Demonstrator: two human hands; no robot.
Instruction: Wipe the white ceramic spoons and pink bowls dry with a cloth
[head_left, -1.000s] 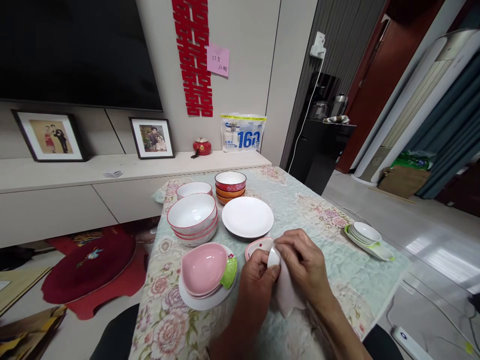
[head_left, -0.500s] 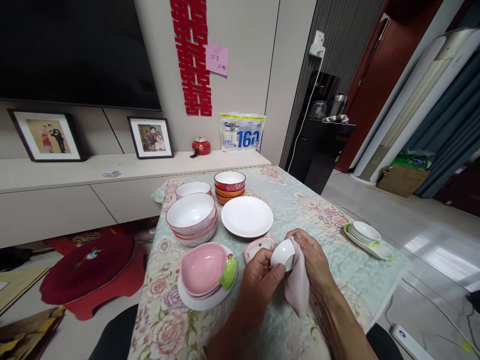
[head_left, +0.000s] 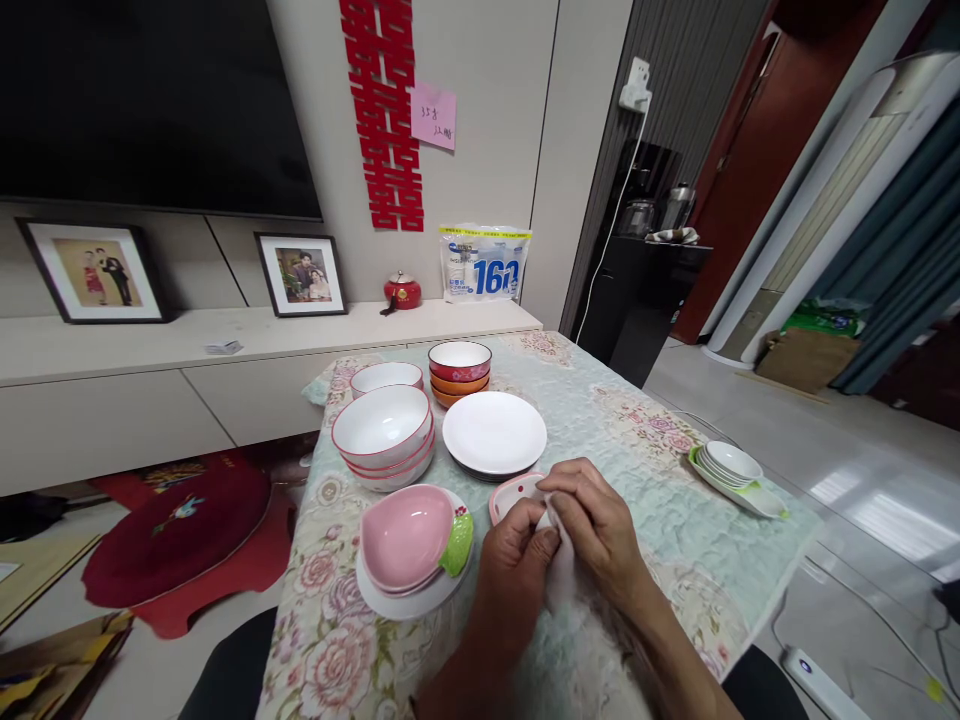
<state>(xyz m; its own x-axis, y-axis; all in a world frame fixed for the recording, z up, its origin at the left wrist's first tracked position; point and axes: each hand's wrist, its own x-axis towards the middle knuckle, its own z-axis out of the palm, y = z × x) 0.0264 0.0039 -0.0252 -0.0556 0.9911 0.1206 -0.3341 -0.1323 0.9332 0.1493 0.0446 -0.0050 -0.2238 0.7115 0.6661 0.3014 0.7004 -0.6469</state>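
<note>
Over the near part of the table, my left hand (head_left: 510, 565) is closed on a small white bowl (head_left: 546, 517), mostly covered by fingers and cloth. My right hand (head_left: 602, 525) grips a pale pink cloth (head_left: 561, 572) and presses it over the bowl. Just behind my hands lies a pink-rimmed dish with red dots (head_left: 511, 493), partly hidden. Left of them, a pink strawberry-shaped bowl (head_left: 409, 537) with a green leaf rests on a white plate (head_left: 397, 607).
Behind stand red-rimmed white bowls (head_left: 384, 430), a white plate stack (head_left: 495, 432) and red and orange bowls (head_left: 460, 376). Small white dishes (head_left: 731, 462) sit on a leaf-edged plate at the table's right edge. A red stool (head_left: 176, 535) is on the floor at left.
My right hand has come left and over the small bowl, bringing the cloth across it, so much less of the bowl shows. My left hand keeps its hold. The other dishes have not moved.
</note>
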